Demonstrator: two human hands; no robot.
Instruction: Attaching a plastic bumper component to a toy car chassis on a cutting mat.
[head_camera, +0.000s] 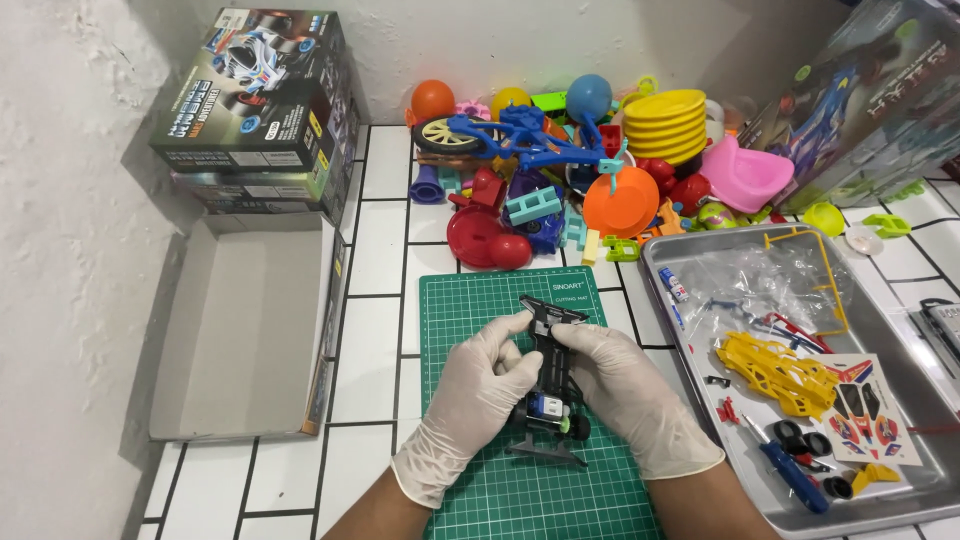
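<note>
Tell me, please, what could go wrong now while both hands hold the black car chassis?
The black chassis is held above the green cutting mat by the left hand and right hand; a loose part could drop and perhaps roll into the toy pile. The gloves may reduce grip.

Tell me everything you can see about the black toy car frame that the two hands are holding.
The black toy car frame is a long, narrow chassis that looks like moulded plastic, with no body shell on it. It is held just above the green cutting mat, lengthwise away from the person. Small parts, one blue-and-white, sit near its close end, beside something green. The left hand and right hand, both in whitish gloves, grip its two sides with the fingertips near the far end.
</note>
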